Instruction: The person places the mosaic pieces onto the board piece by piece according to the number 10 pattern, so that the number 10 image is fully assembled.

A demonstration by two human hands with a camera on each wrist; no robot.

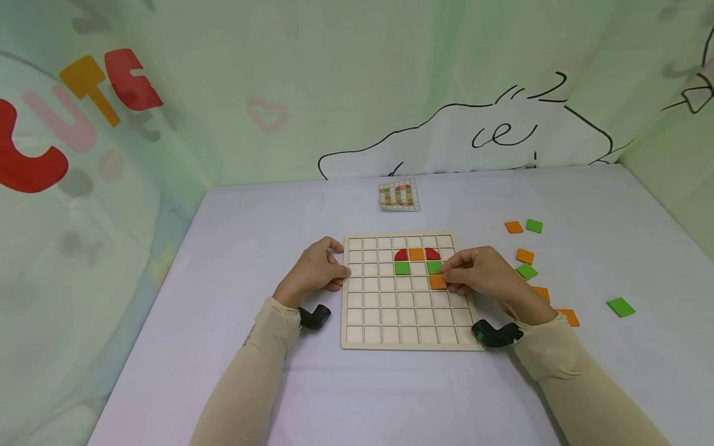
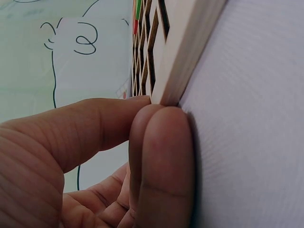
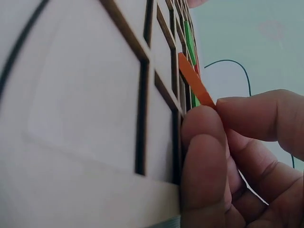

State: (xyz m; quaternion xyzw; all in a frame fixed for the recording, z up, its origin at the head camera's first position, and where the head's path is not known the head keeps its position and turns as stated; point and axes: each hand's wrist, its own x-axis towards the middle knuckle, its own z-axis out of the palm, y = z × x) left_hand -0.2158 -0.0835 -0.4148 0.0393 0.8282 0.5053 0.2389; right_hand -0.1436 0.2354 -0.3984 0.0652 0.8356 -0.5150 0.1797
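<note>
White cloth [image 1: 195, 322] lies under a pale green printed curtain [image 1: 346, 74]. At nine o'clock on the board [image 1: 409, 346], we see the left hand [image 1: 315, 266] pinching its edge; should that hold slacken, a push from the right could slide the board. A small picture card [image 1: 399, 196] rests beyond, at twelve. Around one o'clock from the board's centre sit five coloured pieces [image 1: 416, 254], which a stray knuckle could unseat. We find the orange tile [image 1: 437, 282] at two o'clock, tilted over its cell and pinched by the right hand [image 1: 491, 275]; let go at that slant, it could catch on the cell's ridge. Towards three o'clock, loose tiles [image 1: 525, 256] lie close to the right wrist, and we judge a sweeping sleeve [image 1: 563, 353] could scatter them.
</note>
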